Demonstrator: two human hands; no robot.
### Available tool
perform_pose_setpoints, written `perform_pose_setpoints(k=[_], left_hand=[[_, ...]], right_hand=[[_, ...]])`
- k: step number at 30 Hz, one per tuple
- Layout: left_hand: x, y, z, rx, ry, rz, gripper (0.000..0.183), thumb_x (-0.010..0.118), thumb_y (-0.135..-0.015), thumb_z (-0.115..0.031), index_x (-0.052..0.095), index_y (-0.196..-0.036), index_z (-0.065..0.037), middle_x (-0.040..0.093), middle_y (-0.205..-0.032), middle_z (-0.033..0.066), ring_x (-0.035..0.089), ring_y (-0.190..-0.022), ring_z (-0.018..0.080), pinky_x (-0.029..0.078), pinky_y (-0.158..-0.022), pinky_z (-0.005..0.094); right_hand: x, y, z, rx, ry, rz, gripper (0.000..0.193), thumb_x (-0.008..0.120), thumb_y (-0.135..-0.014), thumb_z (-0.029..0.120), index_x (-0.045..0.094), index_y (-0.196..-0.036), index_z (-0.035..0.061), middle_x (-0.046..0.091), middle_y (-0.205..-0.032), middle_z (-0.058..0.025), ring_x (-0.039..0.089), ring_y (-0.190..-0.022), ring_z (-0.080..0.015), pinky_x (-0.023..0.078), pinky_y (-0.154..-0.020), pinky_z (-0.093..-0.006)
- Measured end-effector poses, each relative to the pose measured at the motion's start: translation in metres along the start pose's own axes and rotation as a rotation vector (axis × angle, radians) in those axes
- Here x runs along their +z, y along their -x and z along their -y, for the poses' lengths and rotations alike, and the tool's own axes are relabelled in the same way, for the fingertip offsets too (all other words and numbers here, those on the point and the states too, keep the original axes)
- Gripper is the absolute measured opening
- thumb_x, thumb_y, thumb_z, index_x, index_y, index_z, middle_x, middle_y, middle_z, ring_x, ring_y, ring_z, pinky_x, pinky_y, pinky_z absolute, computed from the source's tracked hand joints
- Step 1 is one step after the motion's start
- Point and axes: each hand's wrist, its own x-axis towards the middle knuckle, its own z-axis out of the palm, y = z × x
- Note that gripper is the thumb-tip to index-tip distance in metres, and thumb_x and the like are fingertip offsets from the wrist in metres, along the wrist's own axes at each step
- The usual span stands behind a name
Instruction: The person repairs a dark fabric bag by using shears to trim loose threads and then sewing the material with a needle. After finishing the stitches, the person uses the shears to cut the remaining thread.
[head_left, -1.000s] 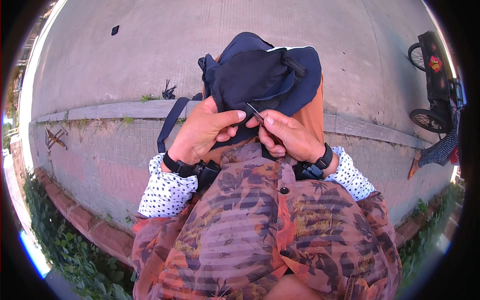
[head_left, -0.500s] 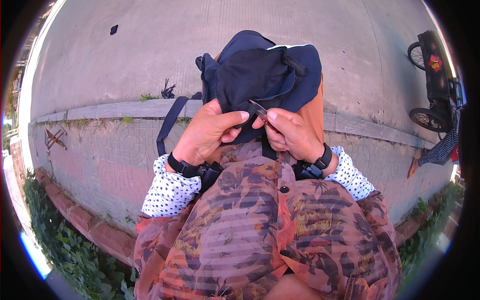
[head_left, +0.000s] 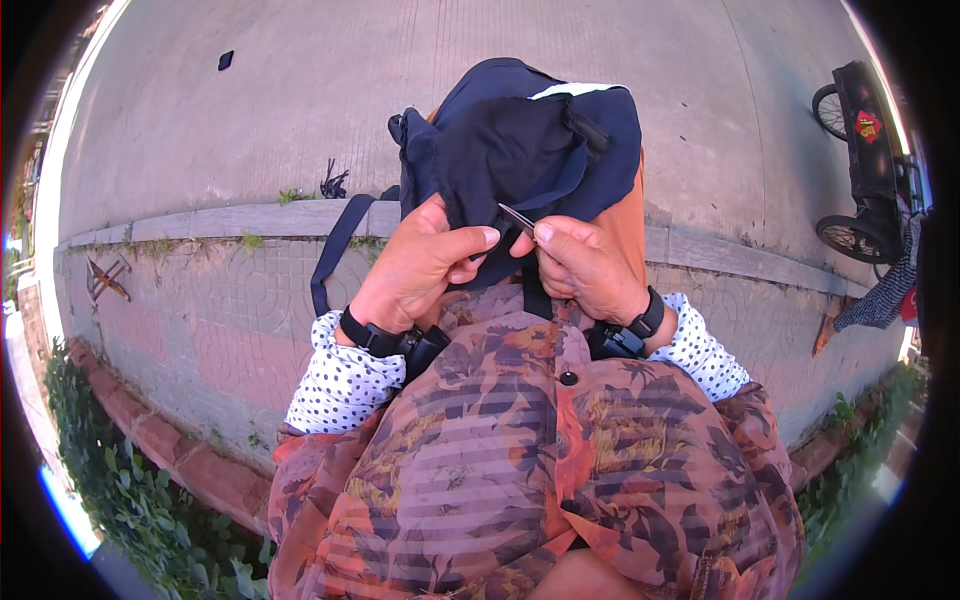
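A dark navy cloth bag [head_left: 612,130] with a black inner cloth [head_left: 495,150] lies across my lap. My left hand [head_left: 428,248] is closed on the near edge of the black cloth, thumb pressed against the fingers. Between the thumb and fingers of my right hand [head_left: 590,262] is a small pointed metal blade [head_left: 516,216], its tip angled up and left towards the cloth. Most of its handle is hidden by the fingers. The tip is close to the cloth; I cannot tell whether it touches. The bag's strap [head_left: 335,250] hangs left of my left hand.
A black cart [head_left: 868,160] with spoked wheels stands at the far right, a person's patterned trouser leg [head_left: 885,285] beside it. A small wooden stool [head_left: 108,278] sits on the paving at left. A black object [head_left: 226,60] lies on the concrete. Plants [head_left: 130,500] border the near left.
My right hand has turned slightly, so the blade looks narrower now. The black cloth has shifted a little. My left hand keeps its grip in nearly the same place.
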Motion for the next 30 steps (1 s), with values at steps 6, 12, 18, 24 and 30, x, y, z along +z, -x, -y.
perform_pose_setpoints(k=[6,12,18,24,30], left_hand=[[-0.003,0.001,0.003,0.047,0.011,0.025,0.044,0.066,-0.090,0.002,0.045,-0.128,-0.002,0.058,-0.087,0.0025,0.050,-0.064,0.0066,0.039,-0.053,0.0219],[-0.005,0.005,0.002,0.025,0.123,0.009,0.046,0.065,-0.091,0.002,0.045,-0.132,-0.005,0.059,-0.088,0.0029,0.050,-0.064,0.0081,0.040,-0.055,0.0224],[-0.014,0.001,0.006,0.028,0.146,0.044,0.037,0.062,-0.092,0.001,0.050,-0.127,-0.005,0.059,-0.085,0.0030,0.052,-0.061,0.0100,0.041,-0.054,0.0227],[-0.013,-0.001,0.006,0.006,0.058,-0.032,0.024,0.062,-0.094,-0.004,0.056,-0.117,-0.005,0.061,-0.084,0.0020,0.052,-0.061,0.0075,0.039,-0.052,0.0201],[-0.004,-0.004,0.015,0.282,-0.408,-0.149,0.017,0.066,-0.094,-0.008,0.059,-0.109,-0.005,0.059,-0.082,-0.0005,0.050,-0.062,0.0047,0.038,-0.055,0.0188]], right_hand=[[0.002,0.005,0.006,0.066,-0.029,0.039,0.034,0.044,-0.108,0.030,0.062,-0.108,0.0005,0.037,-0.060,0.0081,0.028,-0.049,-0.0032,0.026,-0.047,-0.0216],[0.001,0.010,0.012,0.172,0.070,0.049,0.041,0.039,-0.109,0.033,0.061,-0.107,-0.0011,0.037,-0.059,0.0061,0.029,-0.048,-0.0049,0.028,-0.046,-0.0225],[0.006,0.000,0.009,0.179,0.073,0.031,0.041,0.037,-0.109,0.033,0.059,-0.109,-0.0010,0.037,-0.060,0.0053,0.029,-0.048,-0.0058,0.028,-0.046,-0.0228],[0.011,-0.004,0.011,0.174,0.117,0.030,0.039,0.037,-0.109,0.033,0.057,-0.111,-0.0001,0.035,-0.062,0.0059,0.029,-0.050,-0.0057,0.028,-0.046,-0.0230],[0.007,-0.008,0.008,0.128,0.105,0.042,0.039,0.037,-0.109,0.033,0.057,-0.111,-0.0004,0.036,-0.063,0.0055,0.029,-0.051,-0.0053,0.028,-0.047,-0.0229]])
